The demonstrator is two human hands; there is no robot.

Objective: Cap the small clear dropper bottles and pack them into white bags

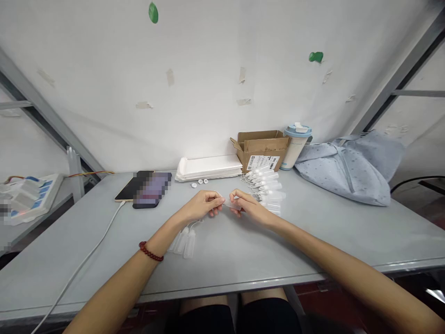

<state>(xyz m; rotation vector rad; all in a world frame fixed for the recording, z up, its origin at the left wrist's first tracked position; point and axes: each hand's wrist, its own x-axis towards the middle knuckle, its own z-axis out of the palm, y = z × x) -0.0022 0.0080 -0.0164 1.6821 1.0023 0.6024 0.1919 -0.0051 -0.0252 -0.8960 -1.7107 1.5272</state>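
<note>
Far left of the left grip, a power strip point(38, 199) is sitting beside the worktop point(250, 260). Nearer, a white cable point(91, 248) is running up to a black phone point(124, 188), and a second phone point(146, 199) is lying against it, left of and beyond the left grip. Just below the left grip and partly behind its wrist, a few small clear bottles point(188, 243) are lying together. Beyond it, three white caps point(200, 182) are resting before a stack of white packets point(212, 166).

The left grip point(207, 204) is pinching a clear plastic piece point(227, 202) between thumb and fingers, holding it between the two hands above the worktop. The right grip point(247, 205) is curling its fingers around the other end; whether it is closing firmly on the piece, I cannot tell.

Beyond the right grip, a cardboard box point(255, 147) is standing open, and more clear bottles point(273, 186) are lying in a row just right of that grip. Farther right, a lidded cup point(294, 150) is standing, and a pale blue cloth bag point(347, 171) is slumping on the worktop.
</note>
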